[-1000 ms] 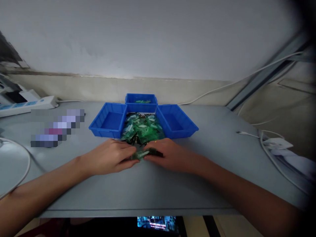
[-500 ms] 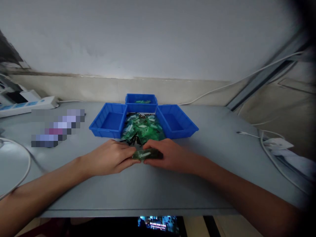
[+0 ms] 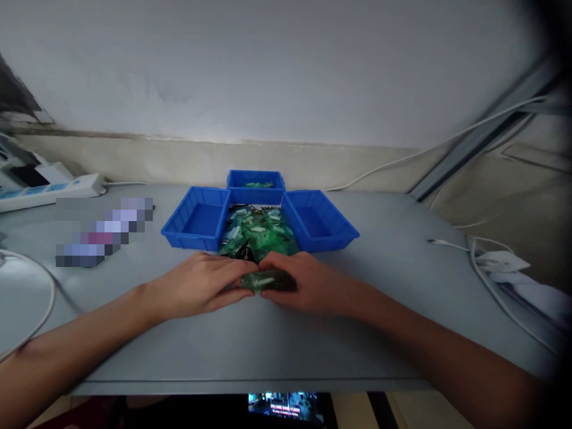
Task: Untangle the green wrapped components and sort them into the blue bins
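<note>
Between my two hands is a small dark green packet [image 3: 268,280] with a pale strip on its face. My right hand [image 3: 315,283] grips its right end, thumb on the near side and fingers over the top. My left hand [image 3: 196,286] is closed at the packet's left end, with thumb and fingers around its edge. Just beyond my hands lies a pile of similar shiny green packets [image 3: 261,229], partly hidden by my fingers.
Blue bins flank the pile: a left bin [image 3: 201,241], a right bin [image 3: 328,243] and a back bin [image 3: 255,195] holding some green packets. A power strip [image 3: 67,189] sits at far left, a blurred-out object [image 3: 105,232] nearer. White cables [image 3: 487,286] lie at right. A lit screen [image 3: 283,408] shows below the table edge.
My left fingers have shifted slightly right, spreading along the packet's left end. My right hand and the packet have barely moved.
</note>
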Demonstrator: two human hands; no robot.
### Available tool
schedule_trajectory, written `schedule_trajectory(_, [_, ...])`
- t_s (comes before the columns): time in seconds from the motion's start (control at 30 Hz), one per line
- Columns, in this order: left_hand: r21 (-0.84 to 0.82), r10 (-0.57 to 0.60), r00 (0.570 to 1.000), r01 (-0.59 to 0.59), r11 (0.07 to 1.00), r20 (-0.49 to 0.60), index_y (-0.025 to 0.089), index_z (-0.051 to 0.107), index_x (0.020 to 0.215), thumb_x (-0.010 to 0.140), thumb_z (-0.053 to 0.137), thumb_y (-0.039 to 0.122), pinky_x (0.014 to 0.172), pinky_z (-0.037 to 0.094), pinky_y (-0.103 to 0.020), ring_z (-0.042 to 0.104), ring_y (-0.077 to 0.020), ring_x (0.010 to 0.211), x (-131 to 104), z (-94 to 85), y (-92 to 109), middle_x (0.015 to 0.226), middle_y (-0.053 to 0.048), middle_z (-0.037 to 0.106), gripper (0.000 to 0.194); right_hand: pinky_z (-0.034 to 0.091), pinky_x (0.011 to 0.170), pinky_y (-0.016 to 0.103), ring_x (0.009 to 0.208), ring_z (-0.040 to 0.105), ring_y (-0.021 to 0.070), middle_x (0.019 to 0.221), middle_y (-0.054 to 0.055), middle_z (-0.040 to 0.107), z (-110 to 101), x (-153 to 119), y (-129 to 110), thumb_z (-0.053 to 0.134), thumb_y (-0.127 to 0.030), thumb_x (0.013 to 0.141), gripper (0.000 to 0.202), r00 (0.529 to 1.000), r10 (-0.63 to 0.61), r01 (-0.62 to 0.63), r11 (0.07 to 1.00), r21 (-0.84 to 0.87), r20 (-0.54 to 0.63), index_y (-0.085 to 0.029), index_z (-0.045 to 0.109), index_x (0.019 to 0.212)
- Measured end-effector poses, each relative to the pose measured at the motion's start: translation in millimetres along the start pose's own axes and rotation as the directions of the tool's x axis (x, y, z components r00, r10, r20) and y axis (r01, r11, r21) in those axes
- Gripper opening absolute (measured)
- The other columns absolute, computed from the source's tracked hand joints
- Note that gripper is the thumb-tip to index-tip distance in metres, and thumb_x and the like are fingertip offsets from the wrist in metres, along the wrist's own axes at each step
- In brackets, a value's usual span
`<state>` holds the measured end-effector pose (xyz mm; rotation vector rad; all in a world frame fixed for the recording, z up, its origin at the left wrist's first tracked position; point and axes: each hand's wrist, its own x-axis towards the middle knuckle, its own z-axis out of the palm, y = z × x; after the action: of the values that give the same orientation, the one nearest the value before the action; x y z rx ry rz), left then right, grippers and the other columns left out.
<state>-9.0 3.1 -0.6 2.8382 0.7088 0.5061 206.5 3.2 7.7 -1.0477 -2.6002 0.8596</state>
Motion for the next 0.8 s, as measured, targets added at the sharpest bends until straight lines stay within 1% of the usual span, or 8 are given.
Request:
schedule_trajectory(0.1, [0.0,0.008,1.0,-0.008,1.0,-0.006,0.016,0.047,0.103,0.085,0.044,0.032,0.06,0.043,-0.022,0.056,-0.0113,0.066,0.1,-0.7,0.3,0.079,-0.001,0.06,0.024,0.034,0.05,0.02,0.059,0.053,0.0103,0.071,-0.002,0.059,-0.6,-0.6,-1.0,0.052,-0.034,0.076,0.023,1.0,0.009,-0.009,1.0,-0.002,-0.005,-0.021,0.049,0.095])
schedule_trajectory(0.2, [0.037,0.005,1.0,-0.004,0.999,-0.016,0.016,0.051,0.092,0.086,0.042,0.033,0.058,0.042,-0.023,0.055,-0.0117,0.063,0.2,0.0,-0.5,0.072,0.0,0.059,0.02,0.033,0.048,0.02,0.056,0.052,0.0095,0.067,-0.003,0.057,-0.4,-0.9,-1.5,0.051,-0.034,0.076,0.023,1.0,0.005,-0.005,1.0,0.007,-0.012,-0.021,0.047,0.095])
schedule_trajectory(0.33, [0.081,0.013,1.0,-0.012,0.997,-0.016,0.015,0.053,0.082,0.087,0.04,0.033,0.054,0.039,-0.024,0.053,-0.0116,0.058,0.5,1.0,-1.7,0.065,0.0,0.055,0.023,0.032,0.047,0.02,0.054,0.051,0.0096,0.066,-0.004,0.056,1.2,-0.8,-0.3,0.051,-0.035,0.076,0.027,1.0,0.011,-0.011,1.0,0.014,-0.027,-0.021,0.044,0.097])
schedule_trajectory(0.47, [0.093,0.019,1.0,-0.018,0.995,-0.01,0.014,0.053,0.082,0.087,0.039,0.032,0.054,0.038,-0.024,0.052,-0.0121,0.058,0.4,0.1,-1.0,0.065,-0.001,0.054,0.023,0.033,0.048,0.02,0.056,0.052,0.0104,0.067,-0.003,0.057,2.8,-0.6,1.9,0.05,-0.035,0.077,0.026,0.999,-0.006,0.005,1.0,-0.014,-0.032,-0.021,0.044,0.098])
schedule_trajectory(0.6, [0.073,0.02,1.0,-0.019,0.997,-0.002,0.015,0.052,0.085,0.088,0.037,0.029,0.056,0.039,-0.024,0.052,-0.0118,0.06,0.2,-0.3,0.2,0.067,-0.001,0.055,0.021,0.033,0.049,0.021,0.056,0.051,0.0103,0.068,-0.002,0.057,2.7,-1.0,2.3,0.047,-0.034,0.079,0.024,1.0,-0.023,0.023,0.999,-0.025,-0.011,-0.021,0.044,0.099])
schedule_trajectory(0.8, [0.068,0.013,1.0,-0.012,0.998,-0.018,0.015,0.052,0.085,0.088,0.037,0.027,0.057,0.039,-0.024,0.051,-0.0121,0.061,0.8,1.2,0.0,0.067,-0.001,0.053,0.02,0.031,0.048,0.02,0.055,0.05,0.0103,0.068,-0.001,0.056,0.6,-1.9,-0.3,0.043,-0.035,0.082,0.022,1.0,-0.021,0.02,0.998,-0.052,-0.015,-0.02,0.045,0.098])
